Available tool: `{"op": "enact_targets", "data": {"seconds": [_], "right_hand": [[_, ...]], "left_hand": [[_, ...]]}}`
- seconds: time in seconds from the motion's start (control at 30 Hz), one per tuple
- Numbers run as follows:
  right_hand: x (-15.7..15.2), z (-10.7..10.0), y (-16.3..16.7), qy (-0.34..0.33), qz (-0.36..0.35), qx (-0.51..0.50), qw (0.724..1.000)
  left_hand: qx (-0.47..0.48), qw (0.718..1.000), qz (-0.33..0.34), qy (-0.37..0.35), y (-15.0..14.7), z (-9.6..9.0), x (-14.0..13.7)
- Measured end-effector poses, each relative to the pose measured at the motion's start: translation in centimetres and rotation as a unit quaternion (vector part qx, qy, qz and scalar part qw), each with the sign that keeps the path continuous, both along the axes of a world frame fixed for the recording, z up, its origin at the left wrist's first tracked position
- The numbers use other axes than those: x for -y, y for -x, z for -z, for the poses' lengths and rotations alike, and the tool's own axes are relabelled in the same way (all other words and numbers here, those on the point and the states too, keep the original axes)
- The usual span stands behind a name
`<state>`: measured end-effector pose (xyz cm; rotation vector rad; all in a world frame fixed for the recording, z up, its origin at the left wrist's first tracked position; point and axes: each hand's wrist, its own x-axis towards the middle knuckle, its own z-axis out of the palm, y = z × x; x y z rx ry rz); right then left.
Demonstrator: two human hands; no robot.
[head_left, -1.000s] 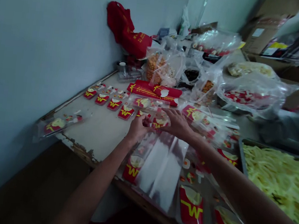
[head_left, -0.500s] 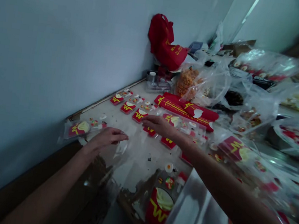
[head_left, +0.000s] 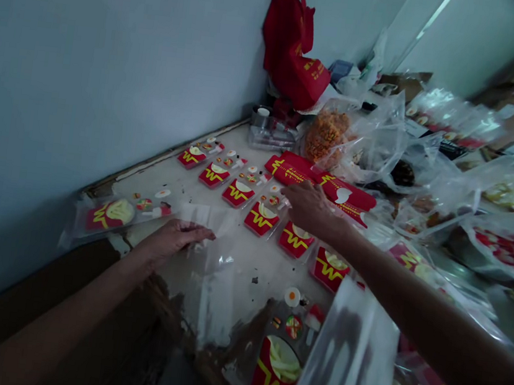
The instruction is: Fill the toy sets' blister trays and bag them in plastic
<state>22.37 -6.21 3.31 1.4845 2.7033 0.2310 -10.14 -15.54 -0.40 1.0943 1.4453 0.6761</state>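
Observation:
My left hand (head_left: 174, 240) is closed in a pinch on a clear plastic bag (head_left: 216, 294), which hangs over the table's near edge. My right hand (head_left: 310, 208) reaches across, fingers bent down at the far end of a flat clear case (head_left: 262, 218); the thumb is hidden. That case carries a red fries box with a yellow zigzag and small food charms. Several alike lie in a slanting row, among them one case (head_left: 237, 191) to its left and another (head_left: 295, 240) to its right. A bagged case (head_left: 111, 215) lies left of my left hand.
A stack of clear bags (head_left: 344, 359) lies at the front, beside a larger-looking near case (head_left: 277, 370). Red printed sleeves (head_left: 295, 167), a bag of orange bits (head_left: 326, 138) and a red cloth bag (head_left: 293, 47) stand behind. A wall (head_left: 112, 75) bounds the left.
My right hand has moved right and its fingers have bent down onto a case. My left hand stays on the bag. The view has shifted, showing more of the row.

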Motion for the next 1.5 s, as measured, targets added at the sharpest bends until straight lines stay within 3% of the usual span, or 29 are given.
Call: {"op": "enact_targets", "data": {"seconds": [0.13,0.2,0.4,0.63,0.73,0.87,1.1,1.3,1.5], "right_hand": [[-0.6,-0.1,2.5,0.149,-0.181,0.003,0.972],[-1.6,0.1,3.0,0.192,-0.215,0.016,0.957],[-4.9,1.3,2.0,0.173,-0.249,0.003,0.953],[-3.9,1.4,3.4,0.18,-0.301,-0.04,0.936],[-3.3,0.9,4.2,0.154,-0.278,-0.118,0.941],[-2.2,-0.8,5.4,0.056,-0.192,-0.221,0.955],[2.3,-4.0,7.8,-0.033,-0.148,-0.173,0.973],[5.3,-3.0,8.6,-0.057,-0.163,-0.149,0.974],[6.8,-2.2,7.8,-0.028,-0.195,-0.14,0.97]], "left_hand": [[0.023,0.999,-0.026,0.019,0.5,0.3,-0.6],[0.034,0.998,-0.041,0.027,0.8,0.8,-0.8],[-0.017,0.996,-0.086,0.032,0.6,0.8,-0.7],[-0.155,0.985,-0.057,-0.044,1.5,0.5,-0.2],[-0.176,0.981,-0.054,-0.052,2.1,0.4,0.4],[-0.19,0.98,-0.024,-0.059,2.0,-0.7,1.6],[-0.166,0.985,0.011,-0.055,0.6,-2.7,3.3],[-0.133,0.99,0.019,-0.046,0.1,-3.0,3.8],[0.008,0.999,0.029,0.04,1.7,-0.8,2.8]]}}
